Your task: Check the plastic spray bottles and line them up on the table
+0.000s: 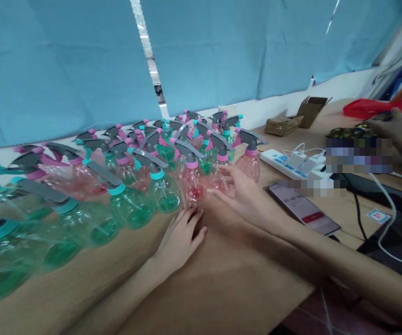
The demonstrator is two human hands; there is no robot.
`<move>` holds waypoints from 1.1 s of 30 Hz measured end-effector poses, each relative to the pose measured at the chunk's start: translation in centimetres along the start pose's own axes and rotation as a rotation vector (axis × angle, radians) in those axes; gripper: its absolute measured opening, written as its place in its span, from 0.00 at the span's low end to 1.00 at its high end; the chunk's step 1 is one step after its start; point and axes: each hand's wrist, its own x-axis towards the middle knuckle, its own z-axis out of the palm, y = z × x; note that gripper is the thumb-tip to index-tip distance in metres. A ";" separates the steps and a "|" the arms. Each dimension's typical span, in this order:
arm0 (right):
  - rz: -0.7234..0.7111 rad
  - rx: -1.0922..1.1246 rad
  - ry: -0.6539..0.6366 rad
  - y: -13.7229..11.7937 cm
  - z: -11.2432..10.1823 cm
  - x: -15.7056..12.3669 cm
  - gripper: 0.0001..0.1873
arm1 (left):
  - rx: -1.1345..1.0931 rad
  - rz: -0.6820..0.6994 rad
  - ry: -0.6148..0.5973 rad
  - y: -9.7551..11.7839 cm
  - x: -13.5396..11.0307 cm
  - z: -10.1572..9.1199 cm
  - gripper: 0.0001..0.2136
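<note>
Head view: the left hand (182,236) lies palm-down on the brown table (229,284), fingers loosely spread, a pink spray bottle (191,184) just beside its fingertips at twelve o'clock. The right hand (243,191) — thumb and fingers parted — is at another pink-collared bottle (215,177) toward its ten o'clock, contact unclear. A smartphone (302,207) lies toward four o'clock.
</note>
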 end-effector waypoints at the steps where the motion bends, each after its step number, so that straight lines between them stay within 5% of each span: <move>1: 0.016 0.000 0.000 0.4 -0.8 -0.2 0.24 | -0.005 0.004 0.005 0.1 0.3 0.1 0.19; 6: 0.112 -0.022 0.009 2.3 -3.0 -0.3 0.13 | -0.027 0.015 0.036 0.6 1.1 -0.1 0.16; 11: 0.143 0.019 -0.093 0.9 -2.2 0.0 0.09 | -0.039 0.015 0.052 0.8 1.1 -0.2 0.15; 20: 0.136 -0.041 -0.151 -0.7 3.6 3.1 0.36 | -0.045 0.013 0.037 0.7 1.1 0.0 0.15; 28: 0.178 -0.062 -0.169 -0.3 5.3 4.5 0.34 | -0.060 0.016 0.032 0.7 1.0 -0.1 0.15; 33: 0.119 -0.006 -0.140 -0.5 4.0 3.5 0.33 | -0.063 0.009 0.025 0.7 0.9 0.0 0.15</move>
